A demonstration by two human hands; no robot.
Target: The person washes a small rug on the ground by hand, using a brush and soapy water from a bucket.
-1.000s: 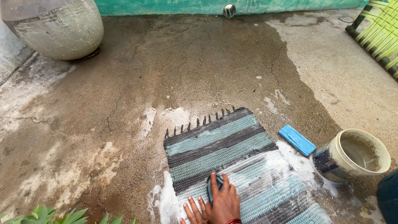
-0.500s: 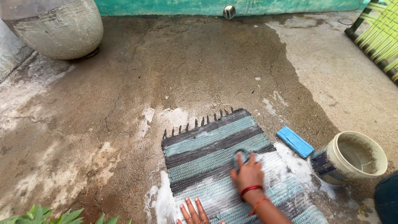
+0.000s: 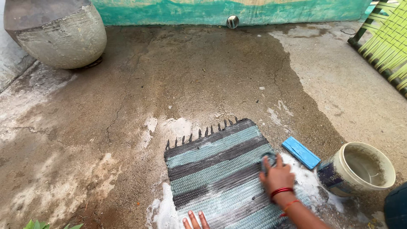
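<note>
Tilted white bucket (image 3: 362, 169) held a little murky water, beside a flat blue soap bar (image 3: 301, 152). Right hand (image 3: 277, 176) clamped a dark brush (image 3: 267, 159) on the woven striped mat (image 3: 212, 169), sudsy, on wet concrete floor (image 3: 190, 76). Left hand (image 3: 195, 220) lay flat, fingers apart, on the mat's near edge.

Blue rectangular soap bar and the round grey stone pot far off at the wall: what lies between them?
In the head view, only wet, cracked concrete floor lies between blue soap bar and stone pot.

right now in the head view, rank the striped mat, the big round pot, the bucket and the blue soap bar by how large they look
1. striped mat, partly cut off at the bottom edge
2. big round pot, cut off at the top and farther away, so its place against the mat is unsure
3. bucket
4. blue soap bar
</note>
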